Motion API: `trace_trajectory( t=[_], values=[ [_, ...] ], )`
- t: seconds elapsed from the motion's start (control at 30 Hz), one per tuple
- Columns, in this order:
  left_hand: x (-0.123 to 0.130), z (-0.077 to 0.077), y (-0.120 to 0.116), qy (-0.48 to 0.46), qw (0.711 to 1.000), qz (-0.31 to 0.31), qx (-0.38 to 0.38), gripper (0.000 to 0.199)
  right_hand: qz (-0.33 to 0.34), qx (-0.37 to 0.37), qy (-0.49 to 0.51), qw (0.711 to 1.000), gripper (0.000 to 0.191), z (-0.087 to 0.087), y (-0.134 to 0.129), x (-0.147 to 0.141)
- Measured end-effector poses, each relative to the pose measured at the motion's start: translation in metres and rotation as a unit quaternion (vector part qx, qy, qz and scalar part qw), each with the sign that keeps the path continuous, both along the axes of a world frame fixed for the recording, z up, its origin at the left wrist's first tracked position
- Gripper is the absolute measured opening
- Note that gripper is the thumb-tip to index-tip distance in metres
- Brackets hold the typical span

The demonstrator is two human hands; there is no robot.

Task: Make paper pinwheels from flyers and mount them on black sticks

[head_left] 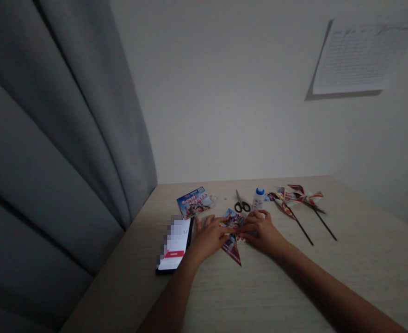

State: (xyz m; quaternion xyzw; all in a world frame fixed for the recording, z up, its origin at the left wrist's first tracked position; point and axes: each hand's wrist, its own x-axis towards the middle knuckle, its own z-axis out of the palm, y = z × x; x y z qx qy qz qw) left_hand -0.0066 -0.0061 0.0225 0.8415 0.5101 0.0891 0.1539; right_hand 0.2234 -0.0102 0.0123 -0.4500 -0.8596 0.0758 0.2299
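Observation:
A colourful printed paper piece (232, 252) with pointed corners lies on the table between my hands. My left hand (208, 237) rests over its left side, fingers spread and stretched, the index fingertip near the paper's middle. From the right, my right hand (262, 231) has its fingers drawn together on the paper's right edge, pinching it. Both hands cover part of the paper, so its full shape is hidden. Just beyond the right hand stands a white glue bottle (258, 200) with a blue cap. Scissors (241, 205) with black handles lie behind the paper.
A phone (175, 245) with a lit screen lies left of my left hand. Behind it is a printed blue sheet (193, 201) beside something clear and crumpled. Two paper pinwheels (299, 196) on dark sticks lie at the right. A grey curtain (96, 120) hangs along the table's left side.

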Motion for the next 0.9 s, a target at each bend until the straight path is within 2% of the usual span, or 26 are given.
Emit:
trace_trajectory(
  t=[0.37,0.6,0.9],
  values=[
    [-0.0011,-0.0002,-0.0001,0.007,1.0,-0.005,-0.001,0.037,0.005,-0.037,-0.026,0.999,0.015,0.0,0.0027,0.0019],
    [0.0002,-0.0045,0.0007,-0.022,1.0,0.004,0.005,0.043,0.008,-0.04,-0.02,0.999,0.016,-0.0022,0.0032,0.002],
    [-0.0019,-0.0024,0.001,0.011,1.0,-0.003,0.013,0.039,0.006,-0.04,-0.019,0.999,0.016,-0.0006,0.0027,0.0018]
  ],
)
